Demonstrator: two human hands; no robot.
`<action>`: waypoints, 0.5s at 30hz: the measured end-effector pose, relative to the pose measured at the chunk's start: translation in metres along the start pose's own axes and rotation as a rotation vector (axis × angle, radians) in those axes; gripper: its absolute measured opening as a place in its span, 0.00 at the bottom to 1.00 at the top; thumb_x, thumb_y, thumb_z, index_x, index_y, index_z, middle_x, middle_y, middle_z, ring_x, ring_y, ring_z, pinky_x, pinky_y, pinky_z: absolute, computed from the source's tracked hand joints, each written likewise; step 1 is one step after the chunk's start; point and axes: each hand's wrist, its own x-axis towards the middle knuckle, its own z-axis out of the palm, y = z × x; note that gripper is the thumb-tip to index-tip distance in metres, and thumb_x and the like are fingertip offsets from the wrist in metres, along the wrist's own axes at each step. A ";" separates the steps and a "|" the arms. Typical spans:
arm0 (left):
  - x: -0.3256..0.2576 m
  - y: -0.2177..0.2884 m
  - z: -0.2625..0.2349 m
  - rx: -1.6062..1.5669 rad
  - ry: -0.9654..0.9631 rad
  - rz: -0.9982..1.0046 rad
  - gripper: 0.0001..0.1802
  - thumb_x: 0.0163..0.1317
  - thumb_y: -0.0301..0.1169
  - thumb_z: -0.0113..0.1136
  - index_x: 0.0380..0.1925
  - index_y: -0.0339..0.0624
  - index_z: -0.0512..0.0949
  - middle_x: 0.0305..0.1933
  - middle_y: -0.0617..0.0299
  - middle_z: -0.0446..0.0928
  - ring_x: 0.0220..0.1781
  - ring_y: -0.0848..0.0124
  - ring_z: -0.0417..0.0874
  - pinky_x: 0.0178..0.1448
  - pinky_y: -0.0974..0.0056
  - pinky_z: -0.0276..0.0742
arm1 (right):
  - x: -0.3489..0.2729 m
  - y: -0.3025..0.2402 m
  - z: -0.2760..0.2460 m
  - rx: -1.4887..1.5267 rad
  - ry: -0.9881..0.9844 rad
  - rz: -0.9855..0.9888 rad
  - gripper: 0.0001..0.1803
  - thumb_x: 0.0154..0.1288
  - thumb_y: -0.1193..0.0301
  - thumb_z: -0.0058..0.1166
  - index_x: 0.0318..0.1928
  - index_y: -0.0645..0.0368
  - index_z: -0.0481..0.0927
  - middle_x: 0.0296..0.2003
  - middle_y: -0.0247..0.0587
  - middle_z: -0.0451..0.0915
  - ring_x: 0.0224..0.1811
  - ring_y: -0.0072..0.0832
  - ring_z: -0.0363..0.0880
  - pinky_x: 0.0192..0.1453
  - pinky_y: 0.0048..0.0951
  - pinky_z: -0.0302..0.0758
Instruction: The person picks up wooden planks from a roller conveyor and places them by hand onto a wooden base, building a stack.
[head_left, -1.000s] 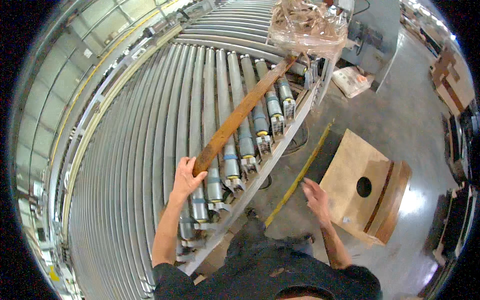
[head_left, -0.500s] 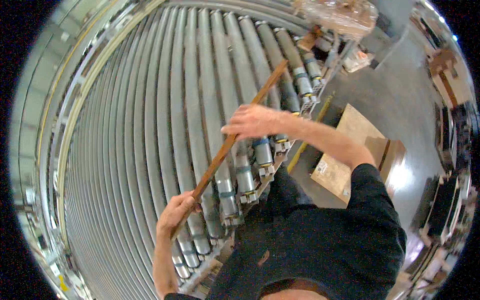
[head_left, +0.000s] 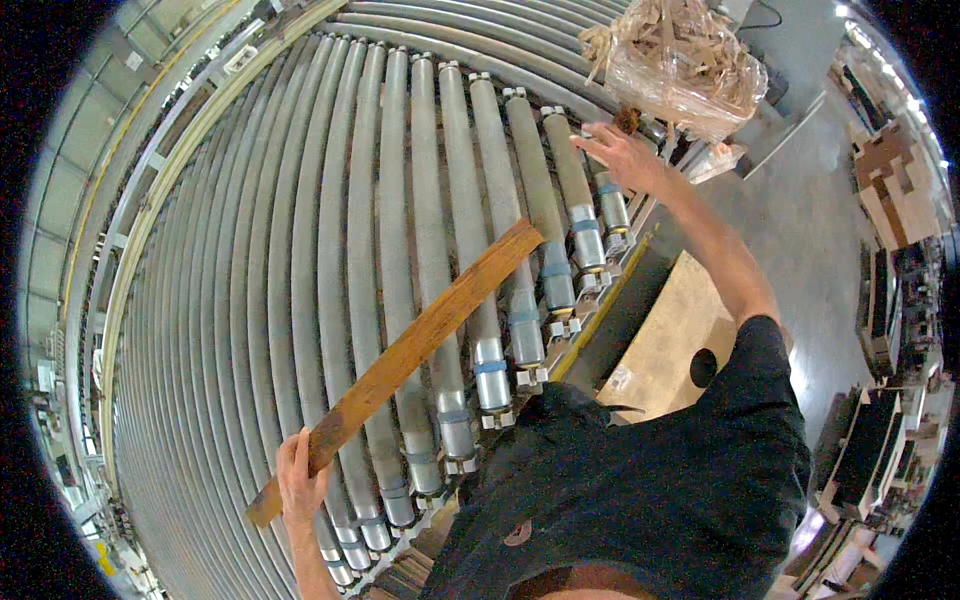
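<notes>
My left hand (head_left: 301, 480) grips a long, flat brown strip (head_left: 425, 345) close to its lower end. The strip slants over the grey conveyor rollers (head_left: 398, 230), its broad face turned up and its far end pointing up and to the right. Whether it is wood or rusty metal I cannot tell. My right hand (head_left: 622, 158) is off the strip, fingers spread, above the near ends of the farther rollers. Just beyond it, partly hidden by the hand, is a small rusty-brown object (head_left: 627, 120) whose kind I cannot make out.
A bundle of brown scraps in clear plastic wrap (head_left: 690, 75) sits at the far right. A light-brown board with a round dark hole (head_left: 665, 345) lies beside the conveyor. Stacked cardboard (head_left: 895, 190) stands along the right. A pale rail (head_left: 140, 215) bounds the rollers' far left.
My right hand has let go of the strip and moved up and right. The strip has swung lower and turned its broad face up, still in my left hand, which shifted down and left.
</notes>
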 end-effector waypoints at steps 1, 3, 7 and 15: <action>-0.003 -0.009 0.013 -0.080 -0.013 -0.068 0.38 0.47 0.19 0.69 0.63 0.35 0.72 0.55 0.42 0.75 0.56 0.45 0.77 0.59 0.49 0.75 | 0.003 0.017 0.006 -0.012 -0.072 -0.009 0.42 0.53 0.87 0.53 0.70 0.45 0.68 0.68 0.49 0.66 0.73 0.48 0.64 0.70 0.42 0.74; 0.000 -0.005 0.032 -0.135 0.028 -0.107 0.38 0.47 0.19 0.69 0.64 0.36 0.72 0.55 0.42 0.75 0.56 0.45 0.77 0.59 0.48 0.75 | 0.005 0.055 0.022 -0.092 -0.186 0.007 0.42 0.50 0.87 0.56 0.68 0.47 0.70 0.65 0.49 0.69 0.71 0.48 0.65 0.70 0.43 0.73; -0.007 0.000 0.041 -0.056 0.003 -0.174 0.40 0.46 0.18 0.68 0.65 0.39 0.72 0.59 0.43 0.74 0.63 0.44 0.73 0.67 0.46 0.69 | 0.027 0.089 0.049 0.011 -0.283 -0.173 0.33 0.47 0.82 0.63 0.59 0.54 0.76 0.51 0.47 0.76 0.59 0.45 0.73 0.63 0.43 0.74; 0.099 0.123 0.004 -0.051 0.126 -0.074 0.44 0.47 0.21 0.69 0.69 0.33 0.66 0.70 0.42 0.66 0.75 0.43 0.62 0.77 0.45 0.59 | 0.092 -0.129 -0.017 0.198 -0.176 -0.432 0.31 0.63 0.62 0.61 0.65 0.60 0.72 0.54 0.49 0.81 0.61 0.42 0.77 0.67 0.45 0.74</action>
